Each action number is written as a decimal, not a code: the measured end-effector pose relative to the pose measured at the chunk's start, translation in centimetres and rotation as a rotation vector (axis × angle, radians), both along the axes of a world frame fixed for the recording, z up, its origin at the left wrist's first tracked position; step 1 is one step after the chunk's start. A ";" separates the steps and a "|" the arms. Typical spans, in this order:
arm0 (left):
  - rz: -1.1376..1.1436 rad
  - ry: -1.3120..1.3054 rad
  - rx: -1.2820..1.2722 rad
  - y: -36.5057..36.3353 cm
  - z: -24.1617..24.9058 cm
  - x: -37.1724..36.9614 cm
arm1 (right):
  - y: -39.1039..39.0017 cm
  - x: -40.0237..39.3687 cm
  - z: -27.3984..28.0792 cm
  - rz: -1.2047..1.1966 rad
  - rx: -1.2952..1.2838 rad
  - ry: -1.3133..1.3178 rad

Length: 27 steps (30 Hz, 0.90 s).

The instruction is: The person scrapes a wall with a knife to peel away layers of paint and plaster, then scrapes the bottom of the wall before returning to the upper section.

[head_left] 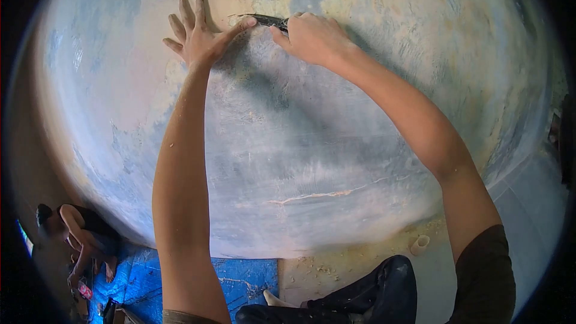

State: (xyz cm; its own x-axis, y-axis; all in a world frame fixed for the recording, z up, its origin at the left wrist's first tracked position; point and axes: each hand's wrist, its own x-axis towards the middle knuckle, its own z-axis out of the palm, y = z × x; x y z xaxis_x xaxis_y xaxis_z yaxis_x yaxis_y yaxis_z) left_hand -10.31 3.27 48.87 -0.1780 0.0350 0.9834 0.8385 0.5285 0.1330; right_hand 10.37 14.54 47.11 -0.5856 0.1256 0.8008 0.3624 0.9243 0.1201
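Note:
A large, rounded pale surface (312, 138) mottled in grey, blue and cream fills most of the head view. My left hand (200, 35) lies on it at the upper left, fingers spread, its thumb touching the end of a dark, narrow tool (270, 21). Closed around the other end of that tool is my right hand (318, 37), just to the right. The tool's tip rests near the surface beside my left thumb. A light, jagged crack (318, 195) runs across the lower part of the surface.
At the lower left another person (87, 234) crouches beside a blue tarp (141, 276). A small pale cup-like object (420, 245) stands on the floor at the lower right, near scattered crumbs. My dark-clothed legs show at the bottom.

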 end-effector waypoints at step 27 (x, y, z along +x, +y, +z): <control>-0.058 0.076 -0.074 -0.6 -0.5 -1.8 | 0.8 -0.9 -1.1 0.050 -0.006 0.056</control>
State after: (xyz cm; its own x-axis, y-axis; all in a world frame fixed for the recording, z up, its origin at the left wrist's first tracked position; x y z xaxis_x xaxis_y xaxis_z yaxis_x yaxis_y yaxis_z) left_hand -12.15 2.67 48.36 -0.0988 0.1159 0.9883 0.8739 0.4851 0.0305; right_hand 9.45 15.32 46.03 -0.5455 0.1025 0.8319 0.3216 0.9421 0.0948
